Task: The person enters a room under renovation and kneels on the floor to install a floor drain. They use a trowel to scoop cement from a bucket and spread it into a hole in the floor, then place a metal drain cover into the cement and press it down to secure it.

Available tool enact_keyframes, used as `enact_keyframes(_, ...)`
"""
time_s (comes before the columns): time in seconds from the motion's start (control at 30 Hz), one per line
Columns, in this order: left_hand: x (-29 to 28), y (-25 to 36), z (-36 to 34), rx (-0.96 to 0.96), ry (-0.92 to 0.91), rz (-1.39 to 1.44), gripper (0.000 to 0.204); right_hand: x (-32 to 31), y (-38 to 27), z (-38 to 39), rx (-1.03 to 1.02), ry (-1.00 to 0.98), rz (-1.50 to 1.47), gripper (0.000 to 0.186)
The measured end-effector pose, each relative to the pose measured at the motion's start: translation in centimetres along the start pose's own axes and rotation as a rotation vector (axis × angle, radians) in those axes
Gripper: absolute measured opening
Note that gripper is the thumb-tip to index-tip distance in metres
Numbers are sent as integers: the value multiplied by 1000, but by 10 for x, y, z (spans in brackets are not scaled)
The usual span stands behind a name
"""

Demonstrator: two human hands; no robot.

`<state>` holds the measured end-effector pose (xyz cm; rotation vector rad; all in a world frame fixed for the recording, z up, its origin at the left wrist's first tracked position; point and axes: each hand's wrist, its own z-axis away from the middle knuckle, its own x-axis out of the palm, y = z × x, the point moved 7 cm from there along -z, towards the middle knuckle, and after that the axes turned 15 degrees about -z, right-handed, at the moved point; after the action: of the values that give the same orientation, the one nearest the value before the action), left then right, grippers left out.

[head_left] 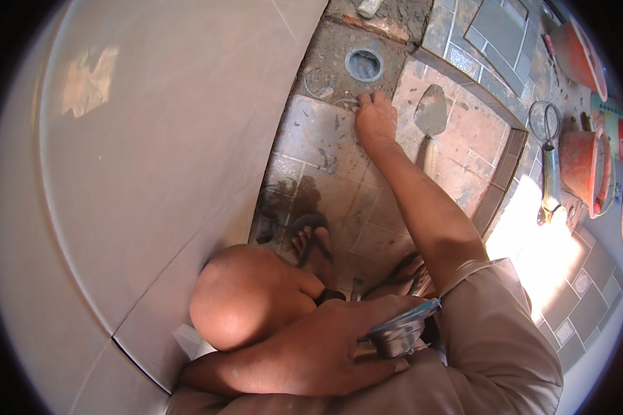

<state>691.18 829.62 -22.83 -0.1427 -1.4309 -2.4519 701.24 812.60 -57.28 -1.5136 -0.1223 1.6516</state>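
My right hand (375,123) reaches down to the floor just below a round grey drain pipe opening (364,64). Its fingers are curled down by the edge of the tiles, next to a thin pale curved piece (347,102); what they grip is hidden. Close to my lap, my left hand (367,332) is closed on a shiny metal piece with a blue edge (399,332); its exact kind does not show. A trowel (432,111) with mortar on its blade lies on the tiles right of my right hand.
A large smooth beige panel (166,138) runs along my left. Rough mortar (325,48) surrounds the drain pipe. A tiled step edge (474,90) rises at right. Beyond it are two orange-red containers (580,62) and a metal-handled tool with a wire loop (551,173).
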Motion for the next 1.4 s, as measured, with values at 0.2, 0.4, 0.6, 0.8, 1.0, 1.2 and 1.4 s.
enact_keyframes(0.2, -2, -2, -1, -6, -26, 33, 71, -22, 2, -16, -64, -12, -203, 16)
enact_keyframes(0.4, -6, 2, -3, -75, -52, 70, 68, -19, -42, -7, -223, -462, -298, 42)
enact_keyframes(0.6, -9, 2, -13, -118, -73, -54, 66, 9, -89, -60, -392, -53, -161, 74)
enact_keyframes(0.8, -21, -8, -24, -173, -49, -143, 66, 47, -89, -75, -221, -206, -123, 45)
enact_keyframes(1.0, -23, -11, -31, -238, -50, -188, 66, 13, -90, -49, -500, -117, 24, 34)
enact_keyframes(1.2, -21, -10, -21, -226, -56, -183, 66, 32, -63, -62, -415, -444, -51, 39)
enact_keyframes(1.4, -3, 1, 0, -47, 7, 49, 65, -7, -58, -40, -257, -7, -675, 21)
